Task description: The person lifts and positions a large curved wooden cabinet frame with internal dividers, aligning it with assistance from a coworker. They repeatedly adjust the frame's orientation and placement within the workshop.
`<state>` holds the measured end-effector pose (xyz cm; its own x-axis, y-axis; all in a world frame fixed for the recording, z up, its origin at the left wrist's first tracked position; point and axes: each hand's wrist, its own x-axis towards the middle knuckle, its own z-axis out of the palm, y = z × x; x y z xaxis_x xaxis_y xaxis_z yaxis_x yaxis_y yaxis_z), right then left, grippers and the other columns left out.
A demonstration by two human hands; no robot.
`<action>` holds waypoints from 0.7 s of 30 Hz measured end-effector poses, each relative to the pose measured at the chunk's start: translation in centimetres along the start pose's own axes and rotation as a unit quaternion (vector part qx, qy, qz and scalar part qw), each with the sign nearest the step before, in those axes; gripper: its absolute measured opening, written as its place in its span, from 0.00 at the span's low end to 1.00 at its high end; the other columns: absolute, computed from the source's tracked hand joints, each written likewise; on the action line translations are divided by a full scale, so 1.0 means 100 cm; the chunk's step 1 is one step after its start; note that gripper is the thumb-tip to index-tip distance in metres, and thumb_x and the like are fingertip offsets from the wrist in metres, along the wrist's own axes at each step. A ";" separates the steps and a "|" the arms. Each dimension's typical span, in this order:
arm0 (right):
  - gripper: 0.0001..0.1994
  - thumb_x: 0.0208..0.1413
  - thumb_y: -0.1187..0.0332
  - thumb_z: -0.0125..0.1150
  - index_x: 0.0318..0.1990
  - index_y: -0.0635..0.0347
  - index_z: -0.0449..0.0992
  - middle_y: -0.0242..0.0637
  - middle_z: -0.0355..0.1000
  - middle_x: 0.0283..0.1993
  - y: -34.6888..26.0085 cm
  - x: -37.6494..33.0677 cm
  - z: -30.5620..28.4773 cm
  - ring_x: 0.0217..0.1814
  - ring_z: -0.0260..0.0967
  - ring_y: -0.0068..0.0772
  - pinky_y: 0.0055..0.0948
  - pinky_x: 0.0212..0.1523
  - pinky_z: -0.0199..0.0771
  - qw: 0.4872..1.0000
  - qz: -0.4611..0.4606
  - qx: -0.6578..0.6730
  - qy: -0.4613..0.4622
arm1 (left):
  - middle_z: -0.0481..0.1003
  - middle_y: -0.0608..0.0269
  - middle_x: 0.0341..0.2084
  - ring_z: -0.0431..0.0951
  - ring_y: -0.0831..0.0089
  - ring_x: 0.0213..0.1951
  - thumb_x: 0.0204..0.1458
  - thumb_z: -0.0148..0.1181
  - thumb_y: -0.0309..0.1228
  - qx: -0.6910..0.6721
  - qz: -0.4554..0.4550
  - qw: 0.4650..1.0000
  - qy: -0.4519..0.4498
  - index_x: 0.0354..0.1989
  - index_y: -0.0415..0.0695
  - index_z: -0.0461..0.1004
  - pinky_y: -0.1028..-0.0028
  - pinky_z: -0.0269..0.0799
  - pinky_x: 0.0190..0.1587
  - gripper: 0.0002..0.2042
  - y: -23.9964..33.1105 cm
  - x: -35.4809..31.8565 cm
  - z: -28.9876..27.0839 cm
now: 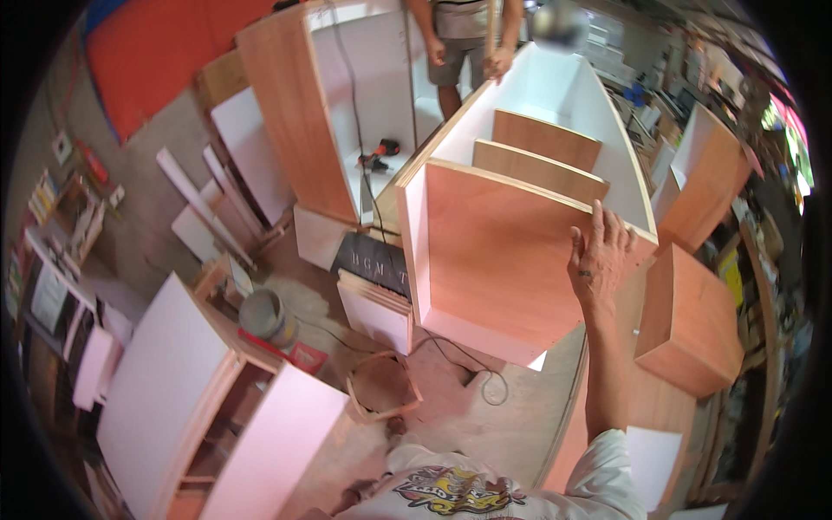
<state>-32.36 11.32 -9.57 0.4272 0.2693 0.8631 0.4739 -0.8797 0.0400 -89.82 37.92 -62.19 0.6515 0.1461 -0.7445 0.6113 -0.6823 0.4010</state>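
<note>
My right hand rests on the near end of a long open cabinet box, fingers stretched out and the tips at the top edge of its plywood end panel. The box is brown plywood outside and white inside. Two plywood dividers stand across its inside. At the far end, another person's hand touches the box's left rim, while that person's other hand hangs beside it. I cannot make out my left hand in the head view.
An upright cabinet stands left of the box, with an orange-and-black cordless drill inside. A bucket, a red dustpan, a wooden frame and a cable lie nearby. Plywood boxes stand at right.
</note>
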 end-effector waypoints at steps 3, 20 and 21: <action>0.26 0.62 0.59 0.65 0.66 0.53 0.71 0.41 0.70 0.61 0.005 0.005 0.003 0.65 0.65 0.48 0.53 0.67 0.59 0.998 -0.004 -0.055 -0.025 | 0.82 0.44 0.39 0.83 0.47 0.42 0.60 0.49 0.44 0.042 0.053 0.998 0.018 0.43 0.48 0.82 0.52 0.77 0.44 0.17 0.006 0.005 0.017; 0.31 0.71 0.49 0.50 0.73 0.58 0.61 0.47 0.68 0.58 0.033 0.003 0.034 0.64 0.62 0.51 0.52 0.68 0.53 0.987 -0.011 -0.133 -0.085 | 0.81 0.61 0.28 0.81 0.66 0.27 0.58 0.58 0.41 -0.530 -0.221 0.819 -0.003 0.40 0.42 0.81 0.65 0.74 0.29 0.15 -0.030 0.104 0.004; 0.33 0.72 0.46 0.47 0.74 0.59 0.60 0.46 0.69 0.56 0.030 0.004 0.026 0.63 0.62 0.50 0.52 0.67 0.54 0.986 -0.023 -0.131 -0.101 | 0.81 0.60 0.29 0.81 0.66 0.27 0.58 0.58 0.41 -0.556 -0.264 0.788 -0.009 0.40 0.42 0.81 0.65 0.74 0.29 0.15 -0.033 0.104 -0.017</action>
<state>-28.77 9.77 -10.37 0.5669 0.3601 0.7409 0.2926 -0.9288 0.2275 -84.23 42.91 -70.32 0.1735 0.1824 -0.9678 0.8176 0.5211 0.2448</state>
